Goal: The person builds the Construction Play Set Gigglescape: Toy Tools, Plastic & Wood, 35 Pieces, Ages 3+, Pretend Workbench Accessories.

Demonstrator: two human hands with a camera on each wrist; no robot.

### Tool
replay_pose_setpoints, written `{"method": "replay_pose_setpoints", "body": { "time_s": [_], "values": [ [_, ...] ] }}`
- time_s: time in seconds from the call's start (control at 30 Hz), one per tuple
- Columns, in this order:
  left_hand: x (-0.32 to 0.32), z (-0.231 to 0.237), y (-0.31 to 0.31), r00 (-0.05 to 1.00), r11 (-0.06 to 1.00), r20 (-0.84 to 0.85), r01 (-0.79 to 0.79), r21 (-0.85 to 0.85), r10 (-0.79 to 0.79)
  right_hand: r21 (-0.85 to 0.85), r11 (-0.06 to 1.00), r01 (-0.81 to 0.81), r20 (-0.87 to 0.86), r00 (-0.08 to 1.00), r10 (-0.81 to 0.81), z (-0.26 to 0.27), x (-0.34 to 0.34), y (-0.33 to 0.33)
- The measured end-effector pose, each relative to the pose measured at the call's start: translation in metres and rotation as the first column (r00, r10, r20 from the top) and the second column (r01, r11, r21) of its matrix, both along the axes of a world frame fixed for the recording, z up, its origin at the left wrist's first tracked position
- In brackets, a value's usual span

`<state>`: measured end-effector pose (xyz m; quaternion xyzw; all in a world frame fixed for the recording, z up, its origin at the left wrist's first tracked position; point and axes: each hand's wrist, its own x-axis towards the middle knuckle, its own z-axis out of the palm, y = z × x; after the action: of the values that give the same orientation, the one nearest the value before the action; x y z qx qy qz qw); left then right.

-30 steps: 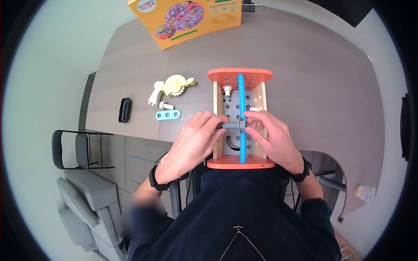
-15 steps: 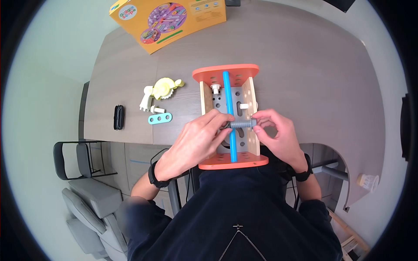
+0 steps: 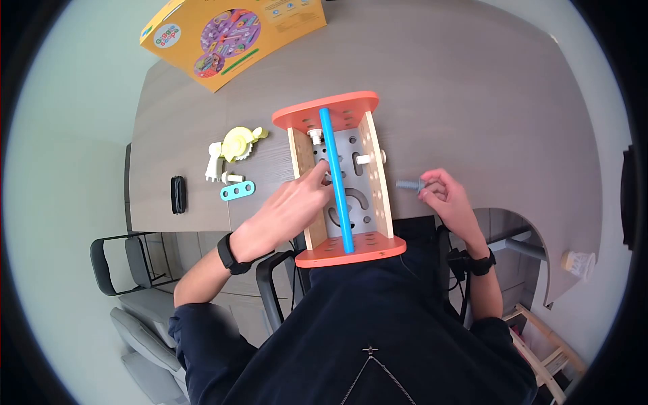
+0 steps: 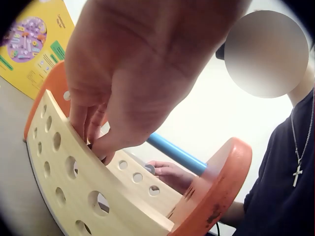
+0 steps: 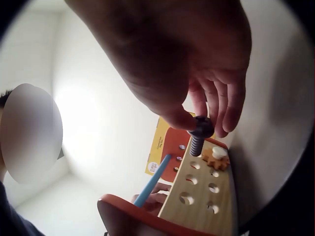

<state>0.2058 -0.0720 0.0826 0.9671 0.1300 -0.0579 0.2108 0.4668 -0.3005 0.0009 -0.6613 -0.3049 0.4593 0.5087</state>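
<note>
Left fingers: the tips of my left hand (image 3: 287, 206) are down in the box (image 3: 382, 185), partly hidden; I can't tell if they hold something.
Bolt head: partly covered by my right hand (image 3: 451, 202), which pinches it with thumb and fingers.
Bolt: gray (image 3: 408, 184), with a bumpy stem, right of the box and apart from it.
Box: orange ends, wood sides with round holes, a blue bar (image 3: 337, 182) along the top.

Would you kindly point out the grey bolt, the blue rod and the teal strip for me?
Grey bolt (image 5: 196, 146): right wrist view, threaded shaft.
Blue rod (image 3: 337, 182): head view, middle of its length.
Teal strip (image 3: 231, 192): head view, between two holes.
</note>
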Motion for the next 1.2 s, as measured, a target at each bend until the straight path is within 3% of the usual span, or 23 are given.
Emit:
{"method": "replay_pose_setpoints", "body": {
  "time_s": [0.13,0.23,0.33,0.43,0.53,0.63,0.73,0.83,1.07,1.2],
  "values": [
    [0.014,-0.019,0.01,0.986,0.987,-0.053,0.153,-0.059,-0.156,-0.015,0.999,-0.035,-0.03,0.999,0.035,-0.015,-0.008,-0.001],
    [0.026,-0.01,0.01,0.982,0.974,-0.084,0.153,-0.165,-0.169,-0.03,0.998,-0.055,-0.024,0.998,0.055,-0.016,-0.013,0.004],
    [0.03,-0.014,0.006,0.989,0.981,-0.08,0.106,-0.164,-0.121,-0.021,0.997,-0.076,-0.035,0.997,0.075,-0.019,-0.013,0.006],
    [0.034,-0.024,0.002,0.99,0.994,-0.087,0.106,-0.036,-0.109,-0.014,0.996,-0.091,-0.049,0.995,0.091,-0.024,-0.012,0.008],
    [0.038,-0.038,0.0,0.994,0.993,-0.02,0.108,-0.036,-0.109,0.014,0.996,-0.092,-0.063,0.994,0.093,-0.03,-0.013,0.01],
    [0.043,-0.04,-0.002,0.985,0.968,0.107,0.153,-0.197,-0.134,0.033,0.996,-0.079,-0.085,0.993,0.081,-0.032,-0.016,0.014],
    [0.046,-0.034,-0.006,0.999,0.949,0.006,0.05,-0.312,-0.051,0.036,0.996,-0.079,-0.113,0.99,0.083,-0.03,-0.02,0.018],
    [0.047,-0.037,-0.008,0.998,0.905,0.064,0.045,-0.422,-0.019,0.048,0.993,-0.105,-0.11,0.988,0.11,-0.033,-0.022,0.02],
    [0.053,-0.038,-0.007,0.999,0.872,-0.034,-0.022,-0.488,0.007,0.04,0.99,-0.135,-0.076,0.988,0.137,-0.03,-0.026,0.023],
    [0.056,-0.04,-0.006,0.997,0.844,-0.062,-0.072,-0.531,0.047,0.103,0.987,-0.125,0.028,0.992,0.123,-0.03,-0.028,0.024]
  ]
}}
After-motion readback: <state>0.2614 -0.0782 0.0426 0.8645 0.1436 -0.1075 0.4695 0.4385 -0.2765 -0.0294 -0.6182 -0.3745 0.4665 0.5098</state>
